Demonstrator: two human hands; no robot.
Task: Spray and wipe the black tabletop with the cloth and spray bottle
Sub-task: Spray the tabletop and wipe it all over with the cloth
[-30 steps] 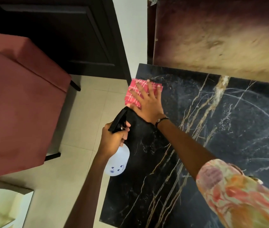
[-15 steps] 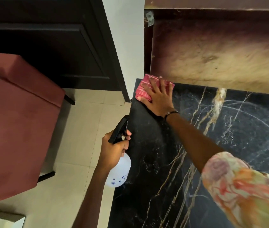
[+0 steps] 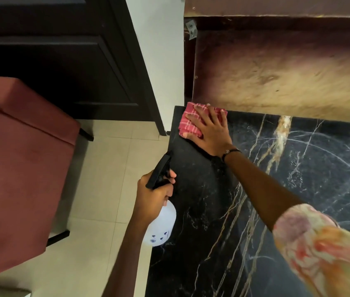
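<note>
The black marble tabletop (image 3: pixel 212 211) with gold and white veins fills the right half of the head view. A folded red checked cloth (image 3: pixel 189 123) lies at its far left corner. My right hand (image 3: pixel 210 131) presses flat on the cloth with spread, straight fingers. My left hand (image 3: pixel 154 194) grips the neck of a white spray bottle (image 3: pixel 161 226) with a black trigger head (image 3: pixel 159 170), held just off the table's left edge over the floor.
A brown wooden panel (image 3: pixel 277 71) rises along the table's far edge. A red upholstered seat (image 3: pixel 20 168) with dark legs stands on the beige tiled floor (image 3: pixel 105 168) to the left. A dark cabinet (image 3: pixel 52 61) and a white wall strip are behind.
My right hand has slid the cloth away from me into the table's far left corner by the wooden panel. The left hand with the bottle has stayed beside the table's left edge.
</note>
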